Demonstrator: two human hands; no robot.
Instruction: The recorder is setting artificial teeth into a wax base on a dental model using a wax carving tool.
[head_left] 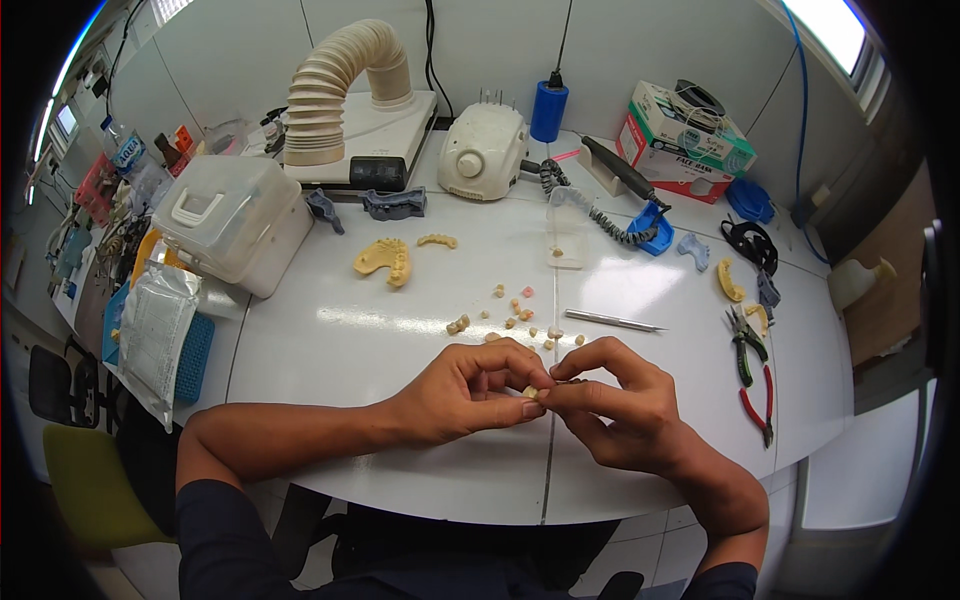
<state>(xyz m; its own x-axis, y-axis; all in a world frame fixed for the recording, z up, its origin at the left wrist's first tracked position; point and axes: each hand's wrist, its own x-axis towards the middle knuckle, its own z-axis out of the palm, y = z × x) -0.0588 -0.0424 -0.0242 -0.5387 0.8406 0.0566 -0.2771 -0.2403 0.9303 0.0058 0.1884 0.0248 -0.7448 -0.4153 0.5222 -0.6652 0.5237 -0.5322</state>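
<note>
Over the near middle of the table, my two hands meet at the fingertips. Thumb and fingers of my left hand (455, 395) pinch a small yellowish tooth-shaped piece (531, 392). My right hand (625, 410) is closed in a pinch against that piece; a small dark bit shows between its fingers, too small to name. Just beyond my hands lie several loose tooth-coloured crowns (511, 322), some clustered in pairs. A slim metal hand tool (612, 320) with a pointed tip rests beyond my right hand.
Yellow dental casts (384, 262) and grey ones (394, 204) lie farther back. Behind stand a white motor unit (484, 150), a hose-topped extractor (345, 85) and a lidded box (232, 215). Pliers (745, 345) lie at right, a silver pouch (158, 335) at left.
</note>
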